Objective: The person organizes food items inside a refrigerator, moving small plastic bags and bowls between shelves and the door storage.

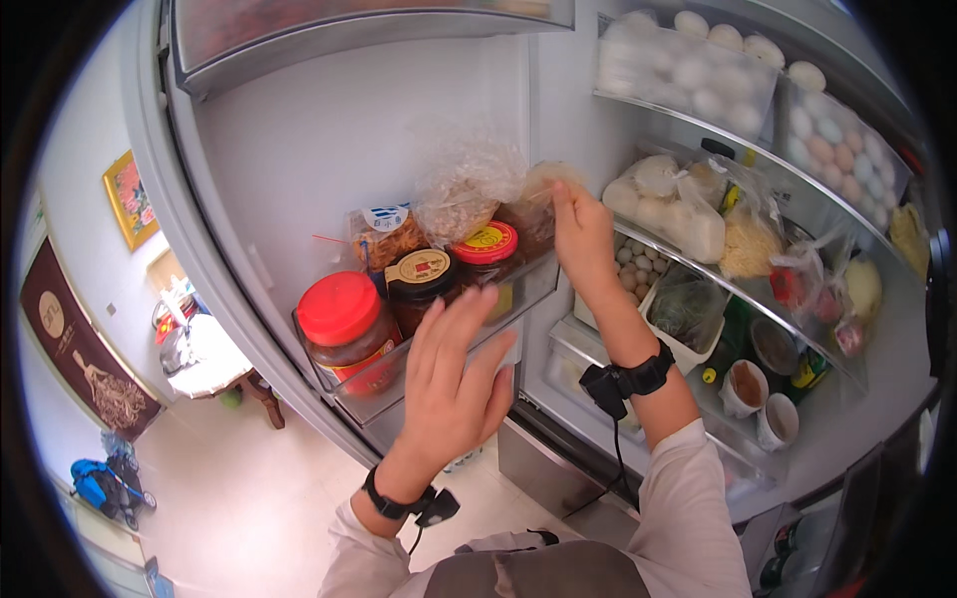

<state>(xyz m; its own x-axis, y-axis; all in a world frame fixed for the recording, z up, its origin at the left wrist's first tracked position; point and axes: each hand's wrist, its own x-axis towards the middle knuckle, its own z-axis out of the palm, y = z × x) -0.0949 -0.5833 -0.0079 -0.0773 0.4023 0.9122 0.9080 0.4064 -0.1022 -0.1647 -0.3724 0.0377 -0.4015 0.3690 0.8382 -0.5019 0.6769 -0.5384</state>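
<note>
My right hand [582, 235] pinches the edge of a clear plastic bag [540, 200] with brownish contents at the inner end of a refrigerator door shelf [448, 351]. With its fingers apart, my left hand [452, 381] hovers in front of the shelf and holds nothing. On that shelf stand a large red-lidded jar [345, 318], a black-lidded jar [420, 278] and a jar with a red and yellow lid [486, 243]. Behind them lie a packet of brown dried food [387, 243] and another knotted clear bag [463, 194]. My left fingers partly hide the lower jars.
An upper door bin [359, 37] overhangs this shelf. To the right, glass shelves [718, 269] carry bagged food, egg boxes [688, 78], a white container with a bagged green item [684, 306] and two cups [748, 389]. A table [205, 366] and stroller [112, 486] stand beyond the door.
</note>
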